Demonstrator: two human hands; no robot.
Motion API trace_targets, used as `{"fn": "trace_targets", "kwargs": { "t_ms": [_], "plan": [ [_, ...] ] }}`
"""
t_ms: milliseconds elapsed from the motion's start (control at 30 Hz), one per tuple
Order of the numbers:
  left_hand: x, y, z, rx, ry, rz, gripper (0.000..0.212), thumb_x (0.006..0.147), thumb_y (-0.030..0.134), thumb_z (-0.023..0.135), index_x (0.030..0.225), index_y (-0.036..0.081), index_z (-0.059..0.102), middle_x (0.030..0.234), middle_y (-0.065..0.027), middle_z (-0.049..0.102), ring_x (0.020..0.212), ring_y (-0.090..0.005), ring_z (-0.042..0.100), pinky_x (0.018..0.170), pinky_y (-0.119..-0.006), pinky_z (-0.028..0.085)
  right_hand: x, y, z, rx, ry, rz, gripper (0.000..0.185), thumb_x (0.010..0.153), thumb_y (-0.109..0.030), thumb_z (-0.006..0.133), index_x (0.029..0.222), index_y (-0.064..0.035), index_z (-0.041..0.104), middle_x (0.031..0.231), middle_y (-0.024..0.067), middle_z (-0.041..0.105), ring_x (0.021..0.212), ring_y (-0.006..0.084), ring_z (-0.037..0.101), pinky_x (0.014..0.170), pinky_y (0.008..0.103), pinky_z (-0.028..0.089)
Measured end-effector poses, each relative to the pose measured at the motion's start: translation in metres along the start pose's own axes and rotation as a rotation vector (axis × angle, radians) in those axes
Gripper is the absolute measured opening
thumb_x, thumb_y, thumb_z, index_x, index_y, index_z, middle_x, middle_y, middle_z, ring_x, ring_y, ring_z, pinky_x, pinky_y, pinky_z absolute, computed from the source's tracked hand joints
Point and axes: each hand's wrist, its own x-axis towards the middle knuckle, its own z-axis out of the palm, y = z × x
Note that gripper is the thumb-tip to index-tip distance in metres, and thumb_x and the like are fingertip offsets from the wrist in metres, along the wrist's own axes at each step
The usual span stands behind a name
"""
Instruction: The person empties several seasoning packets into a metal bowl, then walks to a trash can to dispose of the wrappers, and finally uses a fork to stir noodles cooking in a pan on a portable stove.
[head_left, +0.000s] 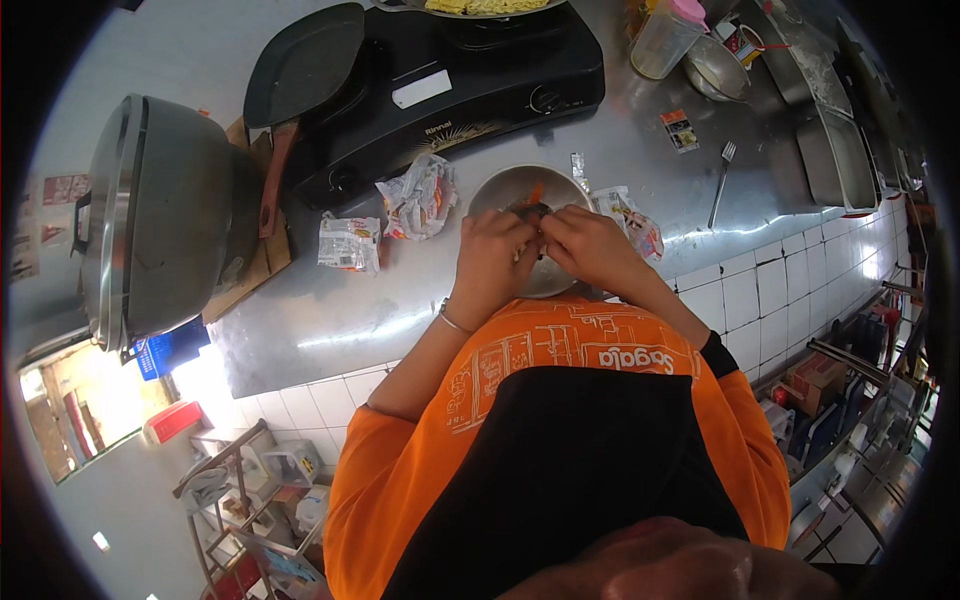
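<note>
Close together over a steel bowl (504, 184) on the metal counter, both hands pinch what looks like a small dark and orange sachet (535, 196). My left hand (491, 247) grips its left side, and my right hand (592, 238) has the other side. The fingers hide most of the sachet and much of the bowl's inside. Crumpled plastic food wrappers (420, 196) lie left of the bowl, with a flatter wrapper (349, 243) beside them. Another torn wrapper (630, 221) rests just right of the bowl, partly behind my right forearm.
Behind the bowl stands a black Rinnai gas stove (480, 112); a frying pan (300, 71) sits on its left. A large pot (176, 217) is far left. Rightward lie a fork (721, 184), an orange sachet (679, 131), a plastic jug (664, 41), a metal bowl (716, 69) and a steel tray (836, 161).
</note>
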Motion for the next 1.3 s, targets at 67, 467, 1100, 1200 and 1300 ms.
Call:
{"fn": "trace_targets", "kwargs": {
  "t_ms": [67, 467, 1100, 1200, 1300],
  "plan": [
    [0.000, 0.001, 0.001, 0.013, 0.003, 0.079, 0.011, 0.073, 0.012, 0.073, 0.083, 0.010, 0.069, 0.089, -0.0022, 0.065, 0.090, -0.0225, 0.058, 0.080, -0.039, 0.039, -0.002, 0.000, 0.000, -0.045, -0.051, -0.047, 0.016, 0.082, -0.018, 0.062, 0.092, -0.0061, 0.063, 0.090, 0.0099, 0.066, 0.083, 0.0313, 0.063, 0.073, 0.0425, 0.051],
    [-0.013, -0.005, 0.020, -0.104, 0.183, 0.204, 0.012, 0.067, 0.006, 0.074, 0.075, 0.009, 0.065, 0.080, -0.0007, 0.061, 0.086, -0.0215, 0.058, 0.084, -0.038, 0.039, -0.003, -0.023, 0.007, 0.478, 0.103, 0.376, 0.015, 0.085, -0.008, 0.055, 0.073, 0.0013, 0.055, 0.059, 0.0124, 0.052, 0.051, 0.0122, 0.045, 0.050, 0.0303, 0.037],
    [0.002, -0.006, 0.002, -0.184, -0.011, 0.225, 0.009, 0.072, 0.008, 0.072, 0.080, 0.007, 0.068, 0.083, -0.0015, 0.061, 0.096, -0.0213, 0.058, 0.088, -0.039, 0.038, -0.004, 0.007, 0.005, 0.049, -0.052, -0.026, 0.014, 0.079, -0.012, 0.062, 0.076, -0.0029, 0.053, 0.066, 0.0108, 0.058, 0.061, 0.0287, 0.060, 0.058, 0.0389, 0.048],
    [-0.003, -0.004, 0.008, -0.193, 0.086, 0.229, 0.013, 0.068, 0.005, 0.074, 0.078, 0.007, 0.067, 0.081, -0.0010, 0.060, 0.096, -0.0207, 0.059, 0.087, -0.038, 0.040, -0.002, -0.005, 0.003, 0.297, 0.025, 0.152, 0.016, 0.077, -0.010, 0.063, 0.070, -0.0011, 0.052, 0.057, 0.0078, 0.052, 0.051, 0.0169, 0.052, 0.050, 0.0315, 0.042],
    [-0.008, -0.005, 0.016, -0.177, 0.163, 0.226, 0.015, 0.065, 0.003, 0.075, 0.077, 0.007, 0.066, 0.081, -0.0012, 0.060, 0.094, -0.0205, 0.060, 0.085, -0.037, 0.040, -0.004, -0.014, 0.008, 0.406, 0.084, 0.334, 0.016, 0.078, -0.008, 0.063, 0.069, 0.0000, 0.053, 0.053, 0.0036, 0.046, 0.050, 0.0068, 0.044, 0.046, 0.0259, 0.035]
  ]
}}
